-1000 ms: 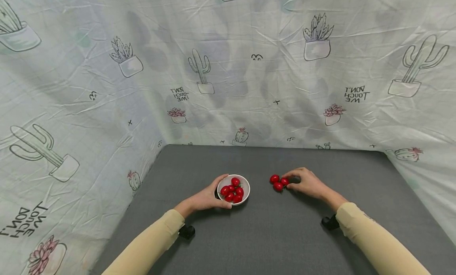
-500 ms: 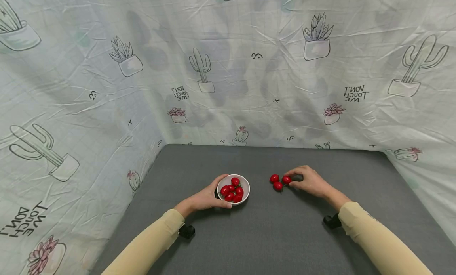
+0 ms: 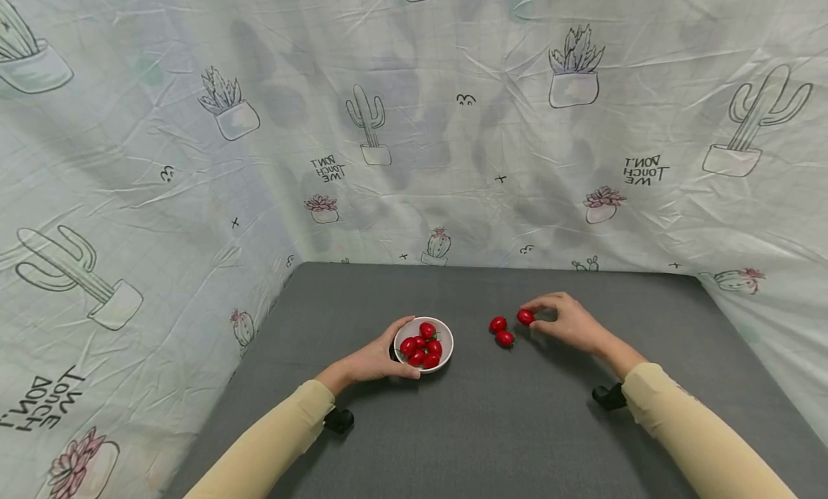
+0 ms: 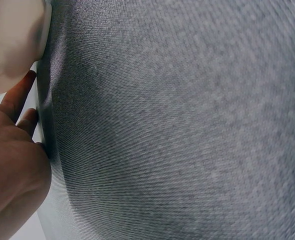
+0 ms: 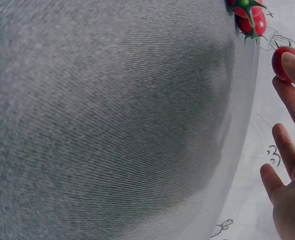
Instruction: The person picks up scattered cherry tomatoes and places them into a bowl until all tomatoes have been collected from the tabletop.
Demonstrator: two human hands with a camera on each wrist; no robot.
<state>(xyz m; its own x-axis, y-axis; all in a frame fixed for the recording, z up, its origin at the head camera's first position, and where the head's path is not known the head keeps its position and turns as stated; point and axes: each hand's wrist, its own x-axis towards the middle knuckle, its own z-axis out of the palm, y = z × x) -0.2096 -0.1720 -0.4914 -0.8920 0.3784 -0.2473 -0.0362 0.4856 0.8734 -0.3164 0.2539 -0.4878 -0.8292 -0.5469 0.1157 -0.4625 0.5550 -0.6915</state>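
A white bowl (image 3: pixel 446 328) with several red cherry tomatoes (image 3: pixel 435 348) in it stands left of the table's middle. My left hand (image 3: pixel 375 359) grips the bowl from its left side, thumb at the near rim. In the left wrist view the bowl's outer wall (image 4: pixel 15 45) shows above the left hand's fingers. My right hand (image 3: pixel 569 323) pinches one cherry tomato (image 3: pixel 525 317) between thumb and fingers, above the table. Two more cherry tomatoes (image 3: pixel 504 339) lie on the table just left of it. Green stems show on these in the right wrist view, where the held tomato (image 5: pixel 282 61) appears under the thumb.
The dark grey table (image 3: pixel 472 427) extends around both hands. A pale curtain (image 3: pixel 420 132) printed with cacti hangs along the far and left sides. Black straps with wrist cameras (image 3: pixel 608 397) sit under the sleeves.
My right hand has lifted one cherry tomato away from the other two, moving slightly right and up. The left hand and the bowl have stayed in place.
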